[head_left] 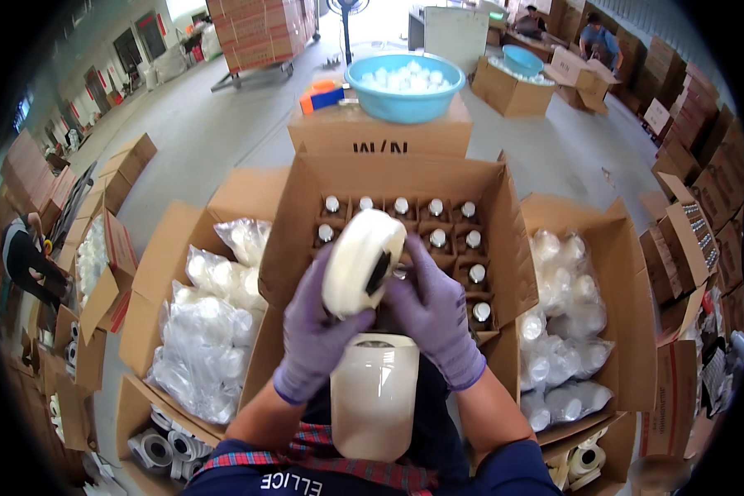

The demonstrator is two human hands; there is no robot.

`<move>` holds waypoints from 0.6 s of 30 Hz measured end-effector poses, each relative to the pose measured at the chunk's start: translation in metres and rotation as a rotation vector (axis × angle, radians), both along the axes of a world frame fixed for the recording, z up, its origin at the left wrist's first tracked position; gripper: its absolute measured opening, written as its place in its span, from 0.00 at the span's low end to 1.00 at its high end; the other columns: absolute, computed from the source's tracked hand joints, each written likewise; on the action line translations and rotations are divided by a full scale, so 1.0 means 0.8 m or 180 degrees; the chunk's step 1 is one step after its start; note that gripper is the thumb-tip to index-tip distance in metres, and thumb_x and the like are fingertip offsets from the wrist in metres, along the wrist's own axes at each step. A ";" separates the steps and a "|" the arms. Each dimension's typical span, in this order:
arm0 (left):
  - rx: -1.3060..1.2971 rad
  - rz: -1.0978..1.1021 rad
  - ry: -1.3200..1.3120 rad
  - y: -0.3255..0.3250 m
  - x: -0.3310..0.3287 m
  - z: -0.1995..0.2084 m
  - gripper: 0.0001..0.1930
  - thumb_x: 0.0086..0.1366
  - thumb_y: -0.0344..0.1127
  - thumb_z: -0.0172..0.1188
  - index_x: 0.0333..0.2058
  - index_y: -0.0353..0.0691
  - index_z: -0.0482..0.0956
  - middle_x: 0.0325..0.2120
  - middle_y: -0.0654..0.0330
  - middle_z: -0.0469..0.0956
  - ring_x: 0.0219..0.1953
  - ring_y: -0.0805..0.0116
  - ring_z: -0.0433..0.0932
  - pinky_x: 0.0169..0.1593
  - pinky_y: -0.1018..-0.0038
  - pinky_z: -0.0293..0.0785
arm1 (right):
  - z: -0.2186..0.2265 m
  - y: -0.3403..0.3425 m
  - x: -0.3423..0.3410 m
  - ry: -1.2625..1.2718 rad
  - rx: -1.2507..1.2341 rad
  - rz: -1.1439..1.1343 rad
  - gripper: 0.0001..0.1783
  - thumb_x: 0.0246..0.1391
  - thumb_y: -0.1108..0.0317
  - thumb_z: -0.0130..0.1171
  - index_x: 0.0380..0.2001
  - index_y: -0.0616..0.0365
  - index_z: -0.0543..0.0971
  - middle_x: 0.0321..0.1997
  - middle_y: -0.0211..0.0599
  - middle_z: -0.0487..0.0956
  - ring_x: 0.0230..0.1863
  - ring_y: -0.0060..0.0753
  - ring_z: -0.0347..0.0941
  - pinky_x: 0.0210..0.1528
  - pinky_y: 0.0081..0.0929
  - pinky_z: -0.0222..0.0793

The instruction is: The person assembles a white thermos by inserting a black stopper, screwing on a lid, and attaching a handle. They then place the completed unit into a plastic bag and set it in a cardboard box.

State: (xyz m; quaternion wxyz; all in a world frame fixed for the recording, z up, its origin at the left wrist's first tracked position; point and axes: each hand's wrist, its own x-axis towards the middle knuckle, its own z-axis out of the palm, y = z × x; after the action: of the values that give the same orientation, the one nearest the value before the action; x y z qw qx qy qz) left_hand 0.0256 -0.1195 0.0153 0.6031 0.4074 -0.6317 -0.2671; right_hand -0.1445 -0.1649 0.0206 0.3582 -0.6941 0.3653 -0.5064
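Note:
A thick cream-white roll (362, 258) with a dark patch on its side is tilted above the carton. My left hand (316, 318), in a purple glove, is wrapped round its lower left edge. My right hand (434, 310), gloved alike, is bent close to the roll's right side; what its fingers pinch is partly hidden. Below the hands, a glossy cream cylinder (374, 401) stands against my lap. Under and behind the roll, an open carton (388, 175) with cardboard dividers holds several silver-capped bottles (436, 239). The roll and hands cover some of its cells.
Open boxes with bagged white items (207, 331) and bagged bottles (566, 355) flank the carton. A light-blue basin (403, 103) of white caps and an orange-blue tape dispenser (322, 96) sit on a closed box ahead. Rolls (153, 449) fill a box lower left. Other people work farther off.

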 end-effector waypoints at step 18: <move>0.1373 -0.2490 -0.0121 -0.058 0.078 -0.090 0.35 0.57 0.44 0.72 0.58 0.27 0.74 0.54 0.44 0.78 0.59 0.49 0.74 0.66 0.57 0.63 | -0.164 -0.015 -0.057 -0.1386 0.1515 0.1768 0.37 0.52 0.42 0.67 0.51 0.67 0.81 0.52 0.50 0.81 0.57 0.43 0.75 0.63 0.41 0.66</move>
State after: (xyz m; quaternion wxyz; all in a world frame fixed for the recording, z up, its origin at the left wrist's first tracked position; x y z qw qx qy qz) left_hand 0.0878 -0.1657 -0.0567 0.3462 0.2591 -0.6791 -0.5932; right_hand -0.1904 -0.1769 -0.1105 0.7001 -0.5409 0.1870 -0.4270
